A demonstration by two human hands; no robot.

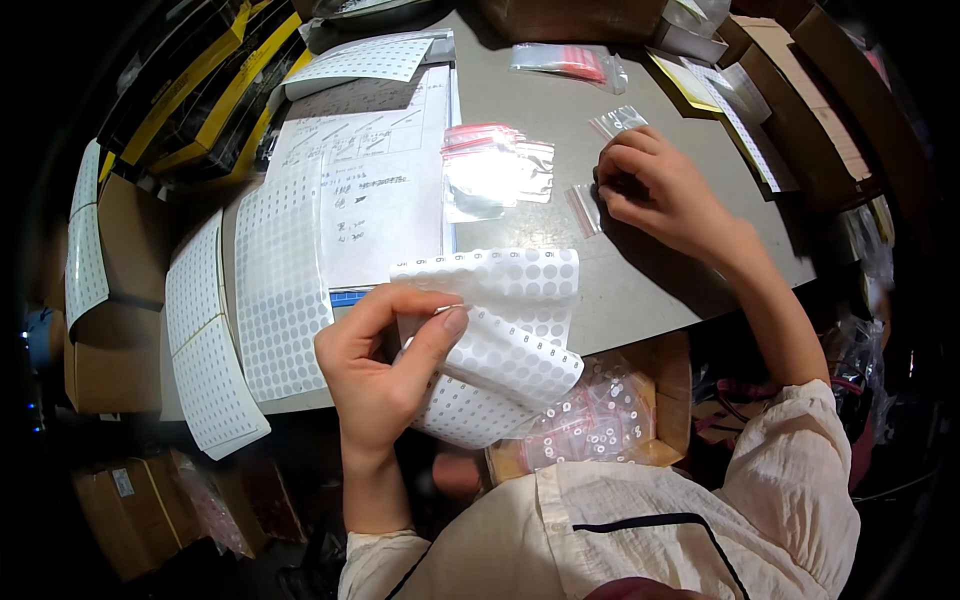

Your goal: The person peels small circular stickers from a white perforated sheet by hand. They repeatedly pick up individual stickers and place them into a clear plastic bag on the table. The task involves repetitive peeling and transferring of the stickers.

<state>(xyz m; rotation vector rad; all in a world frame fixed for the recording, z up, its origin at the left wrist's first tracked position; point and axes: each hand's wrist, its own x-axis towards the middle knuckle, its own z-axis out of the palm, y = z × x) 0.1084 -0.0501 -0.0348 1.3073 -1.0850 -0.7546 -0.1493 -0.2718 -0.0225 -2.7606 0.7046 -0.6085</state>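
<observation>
My left hand point(385, 345) pinches a curled white sheet of round stickers point(535, 275) between thumb and forefinger, at the table's near edge. The sheet folds over itself, showing rows of grey dots. Over the table to the right, my right hand point(655, 185) is closed, its fingertips bent down and hidden. What those fingers hold, if anything, I cannot make out. A small clear zip bag point(618, 121) lies just beyond the right hand, and another small zip bag point(584, 210) sits to its left. Between my hands lies a pile of clear zip bags with red strips point(470, 180).
An open carton point(672, 395) of filled bags with small white rings stands below the near edge. Handwritten papers point(370, 150) and more sticker sheets point(280, 320) cover the left side. Red-edged bags point(570, 62) lie at the back; cardboard boxes point(800, 90) line the right.
</observation>
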